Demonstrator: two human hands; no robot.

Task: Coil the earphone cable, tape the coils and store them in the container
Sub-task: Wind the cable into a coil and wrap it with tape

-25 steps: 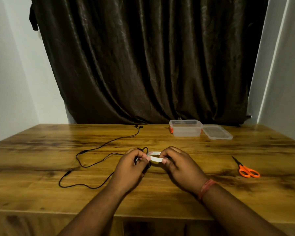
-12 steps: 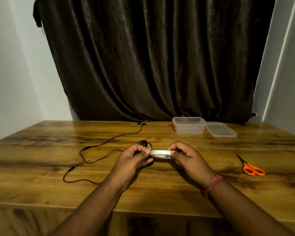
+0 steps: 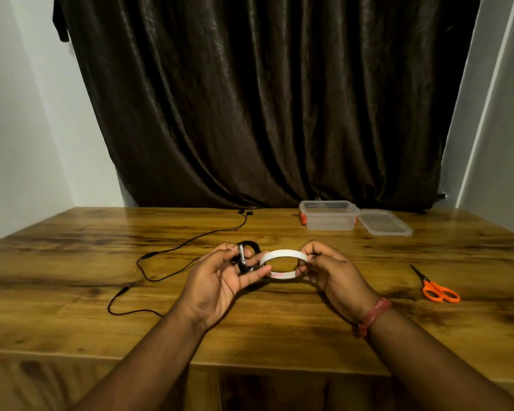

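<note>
Loose earphone cable (image 3: 172, 250) is seen trailing across the table (image 3: 72, 292) at left, its earbuds (image 3: 245, 213) near the far edge. A small coil (image 3: 247, 252) is pinched in the left hand (image 3: 220, 280), a strip of tape apparently already laid across it. The tape roll (image 3: 282, 262) is gripped at its right rim by the curled fingers of the right hand (image 3: 330, 271). For a sound wrap, the coil should be held flat and the tape drawn taut. The open container (image 3: 328, 216), its lid (image 3: 385, 223) and the scissors (image 3: 436, 289) lie to the right.

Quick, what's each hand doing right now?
Left hand: holds the coiled cable and pinches the tape roll.
Right hand: grips the tape roll's other side.
</note>
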